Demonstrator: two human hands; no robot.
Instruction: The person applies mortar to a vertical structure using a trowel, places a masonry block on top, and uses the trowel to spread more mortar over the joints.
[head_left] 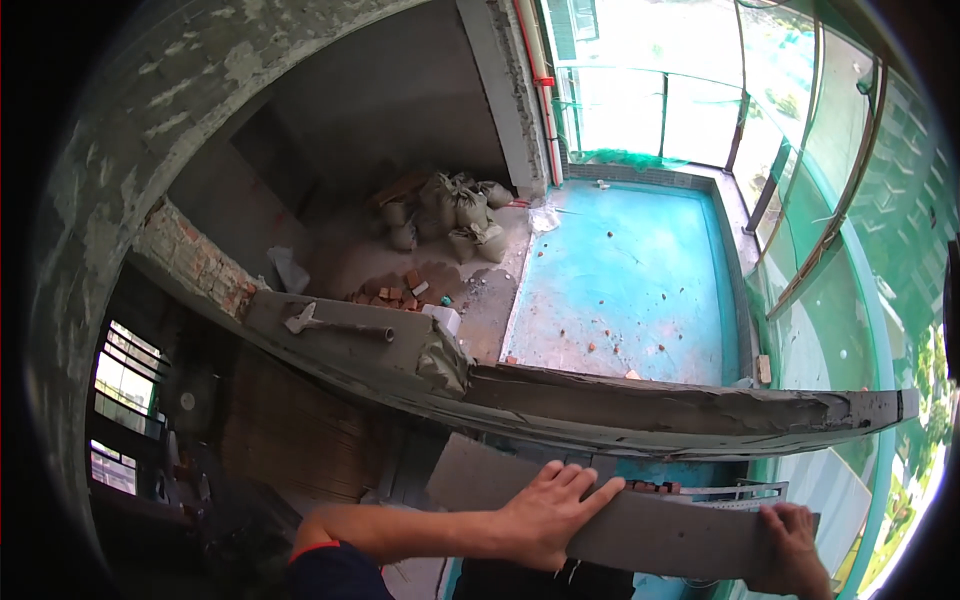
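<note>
A long flat grey board lies across the lower part of the head view, tilted down to the right. My left hand is closed over its upper edge near the middle, fingers curled on the far side and thumb pointing right. At the right end of the board, my right hand grips it, with the fingers bent at the top edge. Just beyond the board runs a low wall with rough grey mortar along its top. A hammer-like tool with a pale head rests on the wall's left stretch.
Past the wall is a blue-coated floor with scattered crumbs. Filled sacks and loose red bricks lie to its left, near a white box. Green netting and poles line the right side. A metal frame stands behind the board.
</note>
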